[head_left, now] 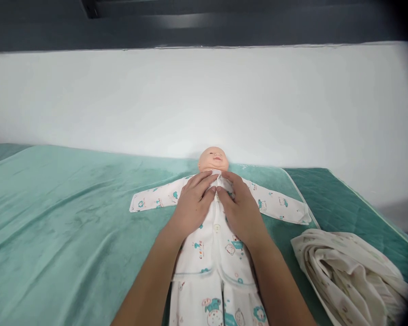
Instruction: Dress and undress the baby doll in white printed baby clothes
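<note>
A baby doll (213, 159) lies face up on a green blanket (71, 213), dressed in a white printed romper (212, 240) with both sleeves spread out to the sides. My left hand (193, 203) rests on the doll's chest, its thumb and fingers pinching the romper's front edge near the collar. Mirroring it, my right hand (240, 206) sits on the other side of the chest with its fingertips pinched on the opposite edge. The two hands meet at the middle closure just below the doll's chin.
A folded cream printed cloth (350, 271) lies on the blanket at the lower right. A white wall (204, 99) runs behind the bed. Darker green quilted bedding (343, 203) shows past the blanket's right edge.
</note>
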A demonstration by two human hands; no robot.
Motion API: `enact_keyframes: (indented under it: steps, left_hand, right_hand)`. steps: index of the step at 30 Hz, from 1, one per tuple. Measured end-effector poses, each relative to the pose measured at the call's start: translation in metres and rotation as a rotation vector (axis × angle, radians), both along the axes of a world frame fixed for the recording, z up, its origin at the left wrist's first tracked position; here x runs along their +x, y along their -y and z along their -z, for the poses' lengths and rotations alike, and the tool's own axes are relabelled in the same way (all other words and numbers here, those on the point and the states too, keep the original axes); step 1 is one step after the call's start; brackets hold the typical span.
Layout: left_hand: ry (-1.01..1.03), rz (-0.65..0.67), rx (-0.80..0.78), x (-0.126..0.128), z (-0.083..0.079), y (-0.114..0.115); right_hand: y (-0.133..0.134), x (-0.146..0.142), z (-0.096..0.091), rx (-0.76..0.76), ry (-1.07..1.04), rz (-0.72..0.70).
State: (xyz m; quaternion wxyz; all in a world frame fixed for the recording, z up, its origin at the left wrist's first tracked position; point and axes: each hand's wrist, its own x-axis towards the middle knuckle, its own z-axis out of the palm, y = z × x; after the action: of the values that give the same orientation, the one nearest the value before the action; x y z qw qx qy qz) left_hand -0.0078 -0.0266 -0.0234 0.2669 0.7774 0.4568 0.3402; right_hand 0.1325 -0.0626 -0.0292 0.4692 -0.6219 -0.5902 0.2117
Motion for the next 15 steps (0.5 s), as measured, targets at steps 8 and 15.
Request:
enact_keyframes:
  steps: [8, 15]
  left_hand:
    - [-0.007, 0.015, 0.022, -0.0014, 0.0021, -0.0011]
    - [-0.006, 0.013, 0.005, -0.0001, 0.0005, -0.0003]
  right_hand:
    - [0.0001, 0.0014, -0.0014, 0.050, 0.084, -0.091]
    - [-0.0007, 0.0005, 0.0012, 0.060, 0.088, -0.055]
